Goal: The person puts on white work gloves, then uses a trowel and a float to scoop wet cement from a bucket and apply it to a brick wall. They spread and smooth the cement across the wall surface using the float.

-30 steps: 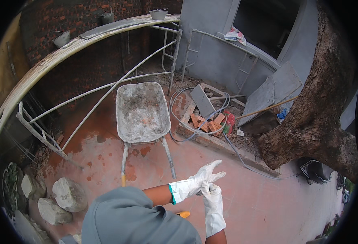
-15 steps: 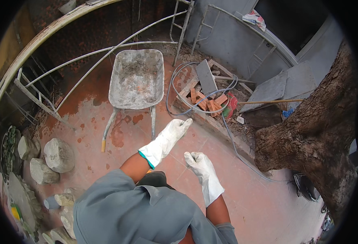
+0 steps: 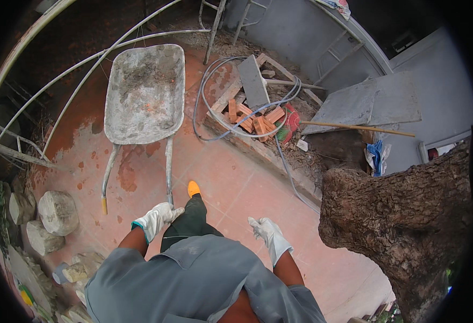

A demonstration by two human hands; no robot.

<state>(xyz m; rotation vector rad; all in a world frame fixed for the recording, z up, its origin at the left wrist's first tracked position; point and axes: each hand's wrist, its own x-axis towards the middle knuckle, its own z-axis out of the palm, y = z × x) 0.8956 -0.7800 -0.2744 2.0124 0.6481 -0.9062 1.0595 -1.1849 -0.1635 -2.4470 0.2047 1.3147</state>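
Note:
Both my hands wear white work gloves. My left hand [image 3: 155, 218] hangs by my left thigh, fingers loosely curled, holding nothing, close to the right handle of the wheelbarrow [image 3: 144, 91]. My right hand [image 3: 268, 234] hangs at my right side with fingers apart and nothing in it. The wheelbarrow stands just ahead on the red tiled floor [image 3: 231, 177], its grey tray crusted with dried cement, handles pointing toward me. My foot in an orange-toed boot [image 3: 193, 188] steps forward between the hands.
A pile of red bricks [image 3: 252, 118] with a grey hose [image 3: 215, 116] looped round it lies ahead right. A thick tree trunk [image 3: 403, 215] stands at the right. Stone blocks [image 3: 56, 212] sit at the left. Curved metal rails [image 3: 86, 59] and grey slabs [image 3: 365, 105] line the far side.
My hands came apart and dropped from in front of me to my sides. The view moved closer to the wheelbarrow, and my foot has stepped forward.

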